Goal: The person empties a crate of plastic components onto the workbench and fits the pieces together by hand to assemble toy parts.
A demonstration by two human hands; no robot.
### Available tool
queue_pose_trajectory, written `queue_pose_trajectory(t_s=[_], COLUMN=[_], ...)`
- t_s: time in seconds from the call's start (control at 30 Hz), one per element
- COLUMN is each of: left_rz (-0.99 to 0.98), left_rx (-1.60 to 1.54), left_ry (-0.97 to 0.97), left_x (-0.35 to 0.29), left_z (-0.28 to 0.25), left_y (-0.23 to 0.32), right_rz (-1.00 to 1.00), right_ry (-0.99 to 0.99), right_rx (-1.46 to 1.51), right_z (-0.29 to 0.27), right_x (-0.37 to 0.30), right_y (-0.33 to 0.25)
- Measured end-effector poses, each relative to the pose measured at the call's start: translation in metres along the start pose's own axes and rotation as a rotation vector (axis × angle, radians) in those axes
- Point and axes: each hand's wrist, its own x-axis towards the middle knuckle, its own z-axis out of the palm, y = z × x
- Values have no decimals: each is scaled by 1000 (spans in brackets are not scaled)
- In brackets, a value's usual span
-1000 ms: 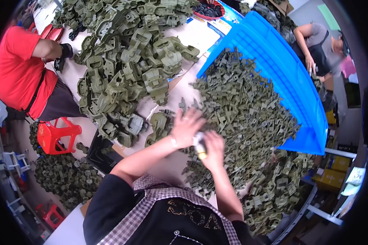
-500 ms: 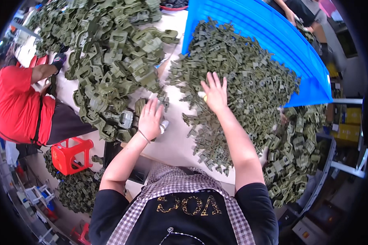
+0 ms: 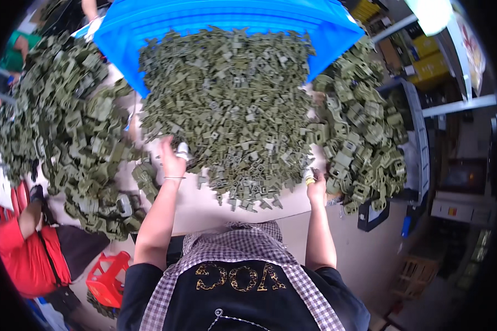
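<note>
Olive-green plastic pieces (image 3: 243, 116) lie heaped on the table (image 3: 199, 212), the blue bin (image 3: 232, 16) behind probably stopping their spread. Left hand (image 3: 173, 163), fingers extended and released, and right hand (image 3: 316, 186), grip impossible to tell, flank the near edge.

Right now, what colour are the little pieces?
The little pieces are dull green, clearest in the head view.
</note>
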Motion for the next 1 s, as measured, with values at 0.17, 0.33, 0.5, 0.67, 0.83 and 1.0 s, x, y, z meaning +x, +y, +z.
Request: queue_pose_trajectory(t_s=[0.17, 0.33, 0.5, 0.67, 0.83, 1.0], left_rz=[-591, -678, 45, 305, 495, 566], left_rx=[247, -548, -174, 38, 123, 344], left_ry=[-88, -169, -347, -354, -390, -947], left_x=[0, 2, 33, 39, -42, -148], left_z=[41, 83, 86, 57, 15, 1], left_y=[-27, 52, 94, 136, 106, 101], right_rz=[118, 174, -311, -561, -463, -29], right_ry=[431, 224, 66, -61, 304, 190], right_rx=[527, 527, 168, 130, -173, -112], right_z=[61, 129, 111, 71, 28, 42], right_x=[87, 84, 34, 22, 38, 20], right_y=[62, -45, -204, -228, -35, 55])
